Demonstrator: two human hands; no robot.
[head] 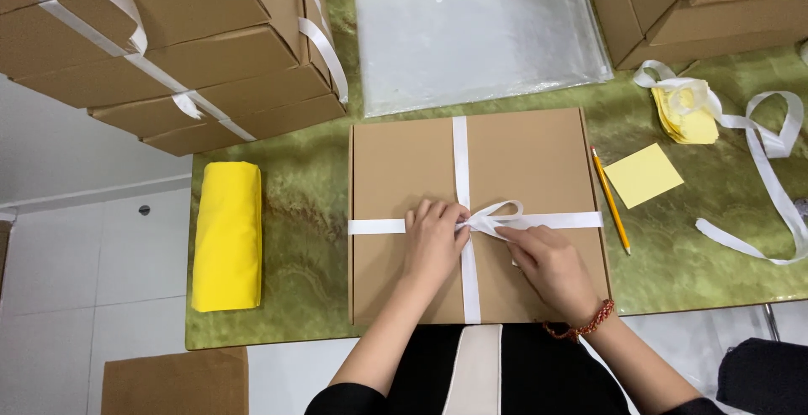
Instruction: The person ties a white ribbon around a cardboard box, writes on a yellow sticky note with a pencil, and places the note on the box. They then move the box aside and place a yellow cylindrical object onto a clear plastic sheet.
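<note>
Where the ribbon (461, 162) crosses itself on the box (539, 162), both hands cover the knot, so how it is tied cannot be made out. Left hand (433, 242) lies flat on the lid, fingertips bunched and pinching the ribbon at the crossing. Right hand (549, 265) rests just beside it, fingers pressed together, forefinger and thumb nipping the base of a loop (498, 211) that stands out above the knuckles. A red bead bracelet (583, 327) sits on the right wrist.

Box: flat, brown card, centred at the near edge of the table (295, 196), ribbon running both lengthwise and across. Its near edge meets the person's dark clothing; forearms cut off at the frame bottom.

Table surface is green, marbled. Left of the box, well apart, a folded yellow cloth (227, 238). Right of it, just beside the edge, a pencil (610, 200); then a yellow note pad (644, 174), a crumpled yellow wad (686, 112) and loose white ribbon (770, 188) trailing off the right side. Behind the box, clear plastic sheets (471, 28), top cut off. Stacked cartons (168, 45) tied with white strap at far left, more cartons (699, 2) at far right, both cropped. Floor pale tile; another carton (177, 381) partly seen at lower left. A dark shape at lower right is too cut off to identify.
</note>
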